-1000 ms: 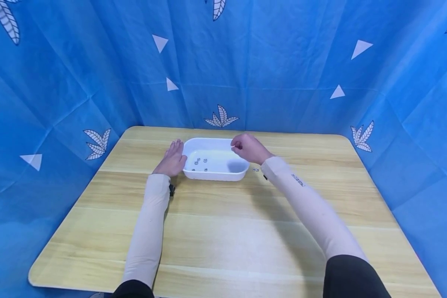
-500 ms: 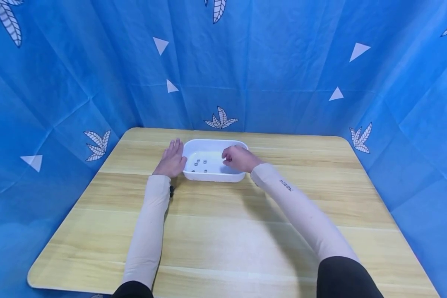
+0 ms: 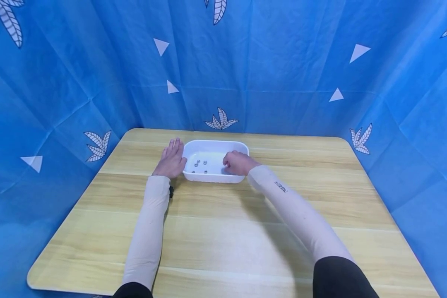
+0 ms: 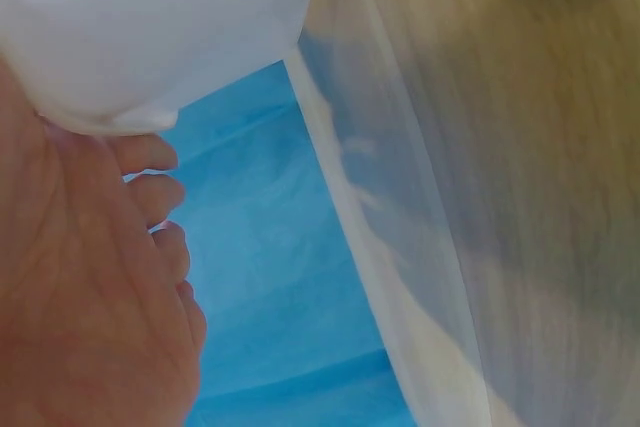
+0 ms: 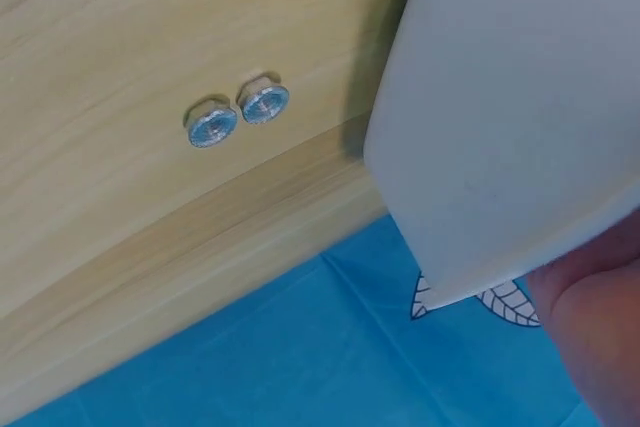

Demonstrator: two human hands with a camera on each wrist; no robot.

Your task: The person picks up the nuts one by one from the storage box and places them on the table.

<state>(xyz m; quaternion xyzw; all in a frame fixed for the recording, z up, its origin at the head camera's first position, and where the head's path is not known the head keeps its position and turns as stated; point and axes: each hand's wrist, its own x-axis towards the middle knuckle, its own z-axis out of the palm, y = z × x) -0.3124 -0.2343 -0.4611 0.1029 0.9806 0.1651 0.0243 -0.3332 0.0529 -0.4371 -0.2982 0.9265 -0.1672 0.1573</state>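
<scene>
A white oval-cornered plastic tray [image 3: 214, 178] stands on the table, with several small silver metal pieces [image 3: 196, 164] scattered over the left half of its floor. My left hand [image 3: 170, 160] presses flat fingers along the tray's left end; in the left wrist view the palm [image 4: 90, 277] lies under the white wall. My right hand [image 3: 239, 162] reaches over the right rim and down into the tray with curled fingers. Whatever its fingertips touch or hold is hidden. Two round-faced metal pieces, a left one [image 5: 212, 127] and a right one [image 5: 264, 103], lie side by side outside the tray.
The light wood table [image 3: 208, 244] extends in front of the tray and to both sides. A blue patterned curtain [image 3: 283, 74] hangs behind and along the sides. The tray's raised walls surround the metal pieces inside.
My right hand has moved left and down from above the right rim into the tray. The left hand has stayed at the left end.
</scene>
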